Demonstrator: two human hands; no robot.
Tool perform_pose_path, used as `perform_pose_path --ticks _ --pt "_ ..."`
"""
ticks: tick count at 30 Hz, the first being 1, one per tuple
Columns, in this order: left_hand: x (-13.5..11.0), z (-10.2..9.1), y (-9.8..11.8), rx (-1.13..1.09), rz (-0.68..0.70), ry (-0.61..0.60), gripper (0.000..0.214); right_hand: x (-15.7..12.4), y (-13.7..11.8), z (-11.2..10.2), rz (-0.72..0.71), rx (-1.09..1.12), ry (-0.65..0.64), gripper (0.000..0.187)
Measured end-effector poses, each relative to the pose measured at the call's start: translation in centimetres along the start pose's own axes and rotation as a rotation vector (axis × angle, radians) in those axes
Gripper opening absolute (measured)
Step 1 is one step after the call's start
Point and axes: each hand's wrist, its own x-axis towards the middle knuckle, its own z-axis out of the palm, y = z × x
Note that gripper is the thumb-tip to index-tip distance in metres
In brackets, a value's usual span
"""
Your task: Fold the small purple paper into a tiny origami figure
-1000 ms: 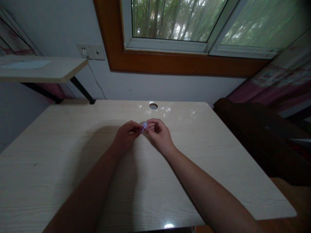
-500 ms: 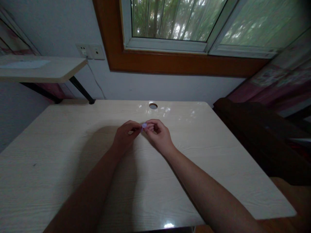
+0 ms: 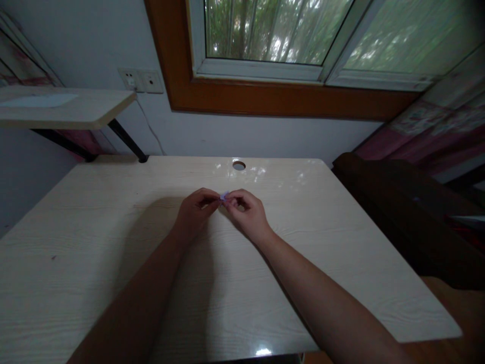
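My left hand (image 3: 195, 211) and my right hand (image 3: 246, 215) meet fingertip to fingertip over the middle of a pale wooden desk (image 3: 113, 237). Both are closed in a pinch on one small pale purple object (image 3: 224, 196). Only a sliver of it shows between the fingers, so I cannot make out what it is. Both forearms stretch back toward me across the desk.
A round cable hole (image 3: 238, 165) sits near the desk's far edge. A raised shelf (image 3: 64, 108) stands at the back left, with wall sockets (image 3: 142, 81) behind it. A window (image 3: 303, 35) is above, and dark furniture (image 3: 409, 212) lies to the right.
The purple object showed as a small round piece between my fingertips; now my fingers have closed in on it and cover most of it. My hands stayed in place.
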Motion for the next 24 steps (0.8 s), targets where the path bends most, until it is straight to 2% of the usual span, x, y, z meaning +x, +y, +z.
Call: perform_pose_path --ticks 9,18,24 --pt "-0.06 0.17 -0.41 -0.124 -0.077 -0.002 0.013 0.06 0.03 -0.04 -0.015 0.010 -0.021 0.007" --pt "0.13 0.31 -0.30 -0.189 -0.136 0.053 0.017 0.10 0.01 -0.19 -0.053 0.008 -0.045 0.006" --pt "0.17 0.12 -0.37 -0.188 -0.102 0.050 0.016 0.08 -0.29 -0.37 -0.085 -0.022 -0.062 0.006"
